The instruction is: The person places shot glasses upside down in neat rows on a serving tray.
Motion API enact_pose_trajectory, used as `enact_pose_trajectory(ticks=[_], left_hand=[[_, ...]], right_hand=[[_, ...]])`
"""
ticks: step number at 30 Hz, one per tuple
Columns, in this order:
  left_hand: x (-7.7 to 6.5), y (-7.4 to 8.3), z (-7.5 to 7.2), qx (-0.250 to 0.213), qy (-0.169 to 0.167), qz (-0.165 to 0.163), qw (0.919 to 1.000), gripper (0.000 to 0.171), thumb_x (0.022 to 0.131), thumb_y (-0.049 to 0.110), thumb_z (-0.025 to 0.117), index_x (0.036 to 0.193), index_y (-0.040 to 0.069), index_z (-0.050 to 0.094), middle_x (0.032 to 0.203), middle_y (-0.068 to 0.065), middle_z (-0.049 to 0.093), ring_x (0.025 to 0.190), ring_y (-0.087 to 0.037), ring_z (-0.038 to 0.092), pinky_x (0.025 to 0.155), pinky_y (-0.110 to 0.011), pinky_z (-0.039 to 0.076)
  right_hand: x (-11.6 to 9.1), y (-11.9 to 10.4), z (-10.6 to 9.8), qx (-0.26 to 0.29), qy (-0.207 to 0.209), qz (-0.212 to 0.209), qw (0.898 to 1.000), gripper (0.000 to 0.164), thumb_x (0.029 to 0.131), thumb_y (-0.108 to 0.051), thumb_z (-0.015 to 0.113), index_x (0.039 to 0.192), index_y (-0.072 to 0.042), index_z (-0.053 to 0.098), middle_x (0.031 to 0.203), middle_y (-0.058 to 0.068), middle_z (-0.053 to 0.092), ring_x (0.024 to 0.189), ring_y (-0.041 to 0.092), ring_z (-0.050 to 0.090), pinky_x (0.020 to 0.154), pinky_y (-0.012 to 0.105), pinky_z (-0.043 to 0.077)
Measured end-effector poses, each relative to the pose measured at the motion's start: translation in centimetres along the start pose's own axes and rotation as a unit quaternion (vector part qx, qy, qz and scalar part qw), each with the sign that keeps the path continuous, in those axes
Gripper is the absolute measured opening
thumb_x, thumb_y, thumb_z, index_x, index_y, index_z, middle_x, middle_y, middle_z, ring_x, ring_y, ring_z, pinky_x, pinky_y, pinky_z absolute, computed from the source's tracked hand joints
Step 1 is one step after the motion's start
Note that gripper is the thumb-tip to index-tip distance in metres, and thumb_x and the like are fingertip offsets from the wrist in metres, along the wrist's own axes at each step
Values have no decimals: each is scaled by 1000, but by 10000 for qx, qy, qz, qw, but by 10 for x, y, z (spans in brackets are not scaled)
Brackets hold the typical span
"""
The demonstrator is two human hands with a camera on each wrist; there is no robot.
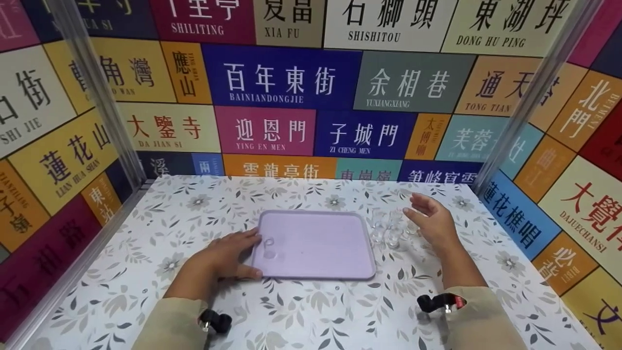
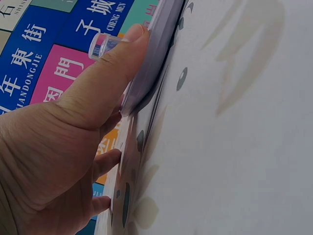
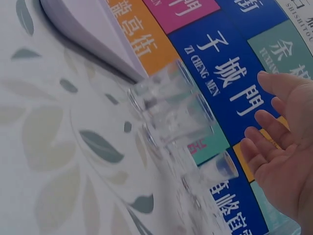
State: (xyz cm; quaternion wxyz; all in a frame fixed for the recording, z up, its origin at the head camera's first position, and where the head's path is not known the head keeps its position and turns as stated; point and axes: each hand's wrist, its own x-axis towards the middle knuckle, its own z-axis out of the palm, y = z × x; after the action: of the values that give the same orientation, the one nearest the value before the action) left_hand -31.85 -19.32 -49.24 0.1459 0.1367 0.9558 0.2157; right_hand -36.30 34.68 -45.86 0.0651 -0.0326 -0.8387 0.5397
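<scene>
A lilac tray (image 1: 316, 245) lies flat on the table. One small clear glass (image 1: 268, 249) stands on it near the left rim. My left hand (image 1: 228, 255) touches the tray's left side, its fingers and thumb spread along the edge. In the left wrist view, the thumb (image 2: 105, 81) lies against the rim, with the glass (image 2: 101, 46) beyond it. Right of the tray stands a cluster of several clear glasses (image 1: 391, 238). Just beside them, my right hand (image 1: 434, 221) hovers with loosely bent fingers and holds nothing; the right wrist view shows a gap between it and the nearest glass (image 3: 215, 171).
A white tablecloth (image 1: 311, 316) with a grey leaf pattern covers the table. Behind it and at both sides rise panels (image 1: 282, 78) with coloured blocks of lettering. Clear posts (image 1: 515, 107) stand at the back corners. Each sleeve (image 1: 170, 323) carries a small black wrist mount.
</scene>
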Motion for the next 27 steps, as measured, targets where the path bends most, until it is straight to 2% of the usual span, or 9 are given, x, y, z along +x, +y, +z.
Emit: enact_pose_trajectory(ticks=[6,13,15,17,20,22,27], left_hand=[[2,0,1,-58,-25,-130,9999,111,71,75,85,165,49,34,179,23,17,170,-32,13,134,-72,11],[0,0,-1,47,-27,-25,10000,110,74,76,83,167,45,33,179,22,17,170,-31,14,135,-69,12],[-1,0,-1,82,-12,63,9999,109,75,75,83,167,42,34,180,20,18,170,-32,14,135,-69,12],[-2,-1,-1,139,15,195,9997,108,77,74,82,168,38,34,180,17,18,170,-33,15,135,-68,12],[-3,-1,-1,212,55,344,9992,108,79,73,81,169,34,35,181,13,19,169,-35,16,135,-68,12],[-3,-2,-1,252,63,372,9990,108,80,73,80,169,33,34,181,13,18,169,-35,16,136,-68,12],[-2,-1,-2,270,36,346,9990,110,79,75,80,169,33,33,181,13,18,169,-35,16,136,-68,12]], right_hand=[[2,11,-10,52,-51,173,9998,87,93,-58,78,165,-22,43,168,7,49,158,27,43,125,50,46],[5,18,-13,-39,167,321,9993,88,91,-60,79,163,-21,46,165,7,52,155,25,47,127,45,45],[5,20,-14,-62,170,346,9992,88,91,-60,80,163,-21,46,165,7,52,155,25,48,126,41,47],[6,24,-15,-87,125,337,9993,89,91,-59,80,163,-20,46,166,8,51,154,26,48,121,31,50],[6,29,-15,-111,3,282,9995,90,92,-57,80,164,-17,44,166,11,50,154,29,48,106,15,51],[6,33,-14,-115,-58,304,9995,90,93,-56,80,165,-16,43,166,12,50,154,30,47,98,8,49],[9,44,-11,-21,-164,485,9987,85,97,-45,79,165,-13,41,166,14,50,152,30,48,97,11,51]])
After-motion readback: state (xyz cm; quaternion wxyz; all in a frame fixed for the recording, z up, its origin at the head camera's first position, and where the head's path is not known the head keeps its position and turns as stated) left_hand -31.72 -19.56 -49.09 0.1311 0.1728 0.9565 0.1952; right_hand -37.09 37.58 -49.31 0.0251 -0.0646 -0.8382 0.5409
